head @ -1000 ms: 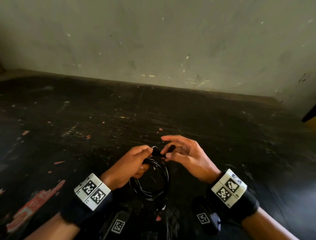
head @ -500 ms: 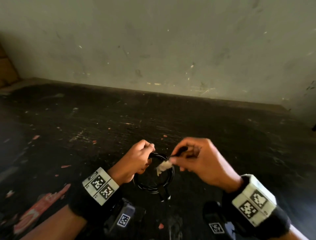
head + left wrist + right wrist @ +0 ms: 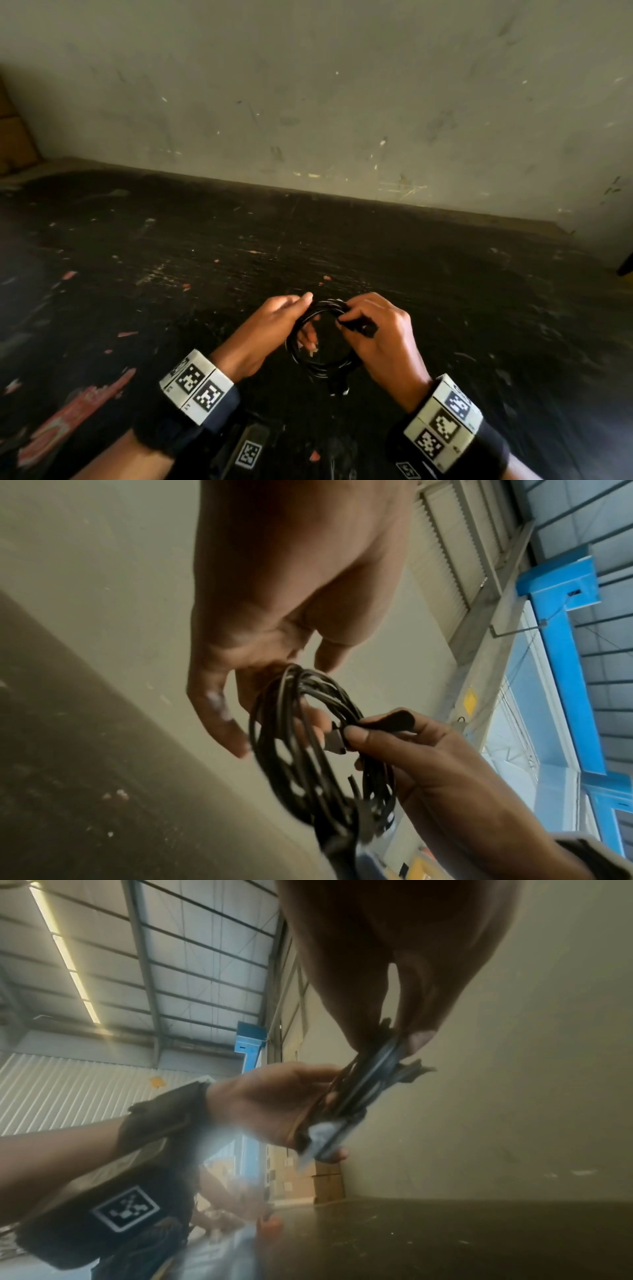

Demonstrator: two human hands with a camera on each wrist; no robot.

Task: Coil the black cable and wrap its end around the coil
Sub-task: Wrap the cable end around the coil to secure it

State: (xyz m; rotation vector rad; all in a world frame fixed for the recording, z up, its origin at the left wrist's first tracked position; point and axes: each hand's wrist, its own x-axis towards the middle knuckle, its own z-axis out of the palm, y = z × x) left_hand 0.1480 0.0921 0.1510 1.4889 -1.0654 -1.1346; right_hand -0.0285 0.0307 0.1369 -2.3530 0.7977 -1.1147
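- Black cable [image 3: 320,342] already gathered into a round coil of several loops, held up in the air between our two hands, above the dark scuffed tabletop [image 3: 205,260], near its front edge.
- Left hand [image 3: 267,329] grips the coil's left side; fingers curl round the bundled strands, thumb and forefinger closing near the top of the ring.
- Right hand [image 3: 380,337] pinches the cable's free end against the coil's upper right; in the left wrist view its plug [image 3: 334,739] sits just ahead of our right fingertip, lying across the loops.
- A second plug hangs from the bottom of the coil [image 3: 339,389], loose.
- Key relation, as we judge it: the coil's ring stands roughly upright and faces us, with its opening between the hands. The free end lies on the right-hand side, so the right hand is the nearer one to work it; the left serves as anchor.
- We reckon the wrapping step is under way: the end must pass through the ring's opening and back over the bundle, across the strands.
- Count of turns already made round the bundle: cannot tell, fingers cover that spot.
- Behind the table, a plain marked wall [image 3: 342,102].
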